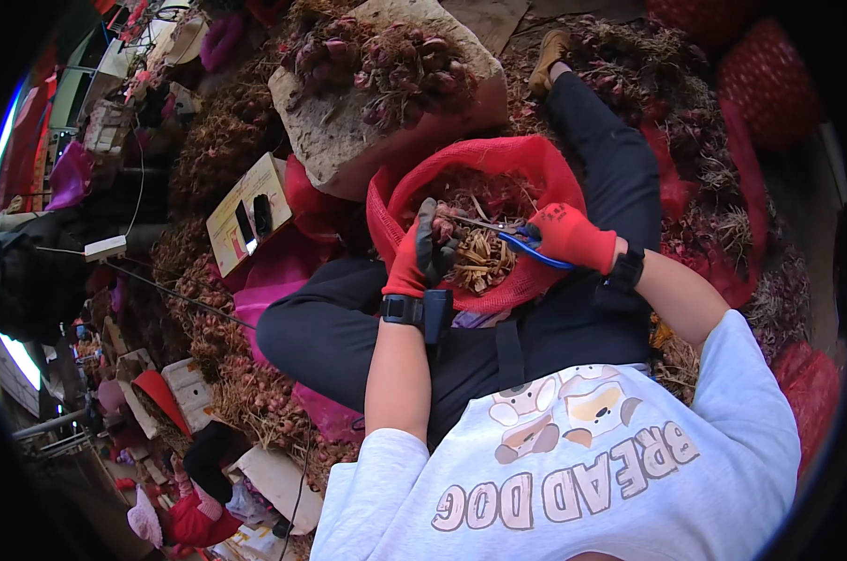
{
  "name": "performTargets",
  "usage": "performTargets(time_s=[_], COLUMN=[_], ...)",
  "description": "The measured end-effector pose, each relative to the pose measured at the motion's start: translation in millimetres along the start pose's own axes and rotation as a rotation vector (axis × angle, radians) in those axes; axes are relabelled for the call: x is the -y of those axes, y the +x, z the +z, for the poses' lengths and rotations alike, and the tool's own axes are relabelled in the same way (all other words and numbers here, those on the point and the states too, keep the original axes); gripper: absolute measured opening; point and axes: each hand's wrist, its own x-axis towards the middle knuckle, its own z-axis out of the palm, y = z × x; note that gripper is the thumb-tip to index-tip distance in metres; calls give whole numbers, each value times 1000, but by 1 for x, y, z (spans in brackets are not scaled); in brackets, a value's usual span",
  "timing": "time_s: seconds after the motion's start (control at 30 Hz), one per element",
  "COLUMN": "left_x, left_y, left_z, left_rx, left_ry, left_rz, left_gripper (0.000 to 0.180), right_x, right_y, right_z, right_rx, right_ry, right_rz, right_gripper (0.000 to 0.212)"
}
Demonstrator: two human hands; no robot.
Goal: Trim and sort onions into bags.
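My left hand (424, 252), in a red glove with a dark palm, is closed around a shallot (445, 227) above a red mesh sack. My right hand (565, 236), also gloved in red, grips scissors (526, 245) with blue handles. Their blades point left and reach to the shallot. The mesh sack (382, 213) stands open between my legs. Inside it lie dry stem trimmings (484, 257) and loose skins.
A pale block (339, 154) bearing bunches of shallots (414, 70) stands ahead. Left of the sack, a box (225, 224) carries dark phone-like items (261, 213). Heaped shallots (241, 365) lie to the left, more at right (723, 187). A person in red (199, 514) sits at lower left.
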Motion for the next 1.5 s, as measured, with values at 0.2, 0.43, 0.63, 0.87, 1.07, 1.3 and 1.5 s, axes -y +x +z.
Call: performTargets(time_s=[0.2, 0.43, 0.63, 0.87, 1.07, 1.3, 1.5], left_x=[-2, -4, -7, -4, -2, -2, 0], left_y=[-3, -3, -5, -3, -1, -3, 3], left_z=[2, 1, 2, -3, -5, 0, -10], left_rx=[-9, 96, 24, -61, -85, -112, 3], left_ry=[-59, -22, 118, 188, 168, 256, 164], left_rz=[125, 208, 223, 266, 240, 264, 264], left_gripper=[28, 24, 21, 19, 24, 27, 25], right_x=[5, 11, 8, 13, 9, 7, 2], right_y=[-13, -13, -11, -12, -12, -9, -6], right_z=[-4, -11, -9, -15, -13, -17, -12], right_rx=[-94, -126, -182, -183, -227, -201, -182], right_ry=[195, 9, -12, 23, 44, -53, -113], right_rz=[32, 96, 71, 75, 120, 89, 54], right_gripper=[44, 47, 38, 39, 38, 37, 39])
